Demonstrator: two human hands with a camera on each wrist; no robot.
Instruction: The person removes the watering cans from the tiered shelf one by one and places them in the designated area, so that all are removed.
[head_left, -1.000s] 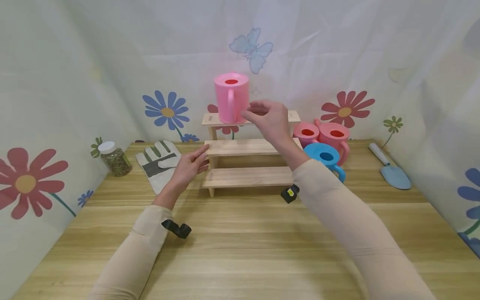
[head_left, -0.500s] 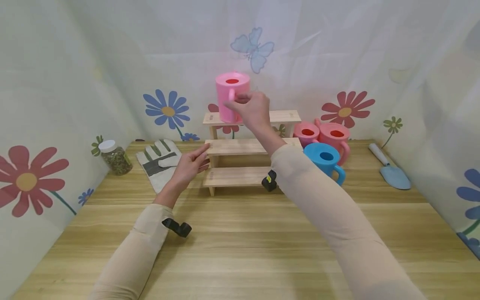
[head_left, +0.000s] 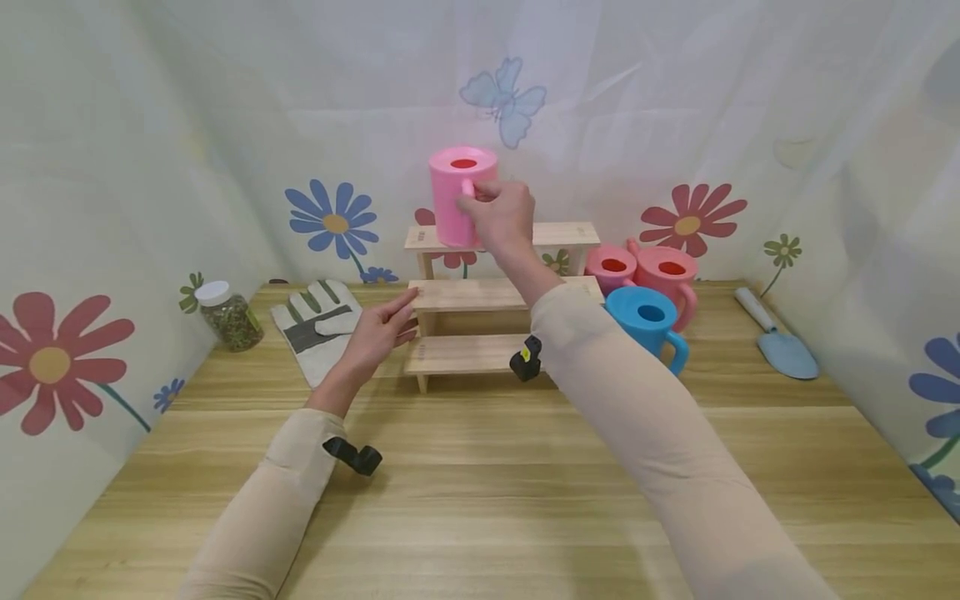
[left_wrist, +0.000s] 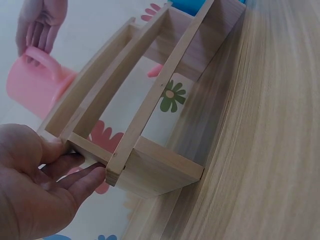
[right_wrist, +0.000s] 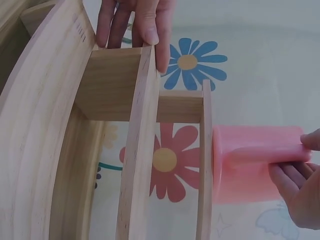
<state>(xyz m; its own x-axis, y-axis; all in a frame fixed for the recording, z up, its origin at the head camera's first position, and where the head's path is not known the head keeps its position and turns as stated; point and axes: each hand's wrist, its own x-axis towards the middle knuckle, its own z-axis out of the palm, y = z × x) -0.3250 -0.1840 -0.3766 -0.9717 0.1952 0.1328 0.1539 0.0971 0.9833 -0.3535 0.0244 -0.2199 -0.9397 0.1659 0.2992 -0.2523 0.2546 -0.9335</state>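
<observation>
A clear glass jar with a white lid is sitting at the table's left edge, holding dried greenish bits. Three more plastic watering cans, two pink and one blue, are standing open-mouthed right of the three-step wooden shelf. The tall pink plastic watering can is standing upright on the top step, handle facing the camera. The right hand is curling its fingers round that handle. The left hand is resting nearly straight fingers against the shelf's left end.

Jar, work glove left; two pink cans, blue can, trowel right.
</observation>
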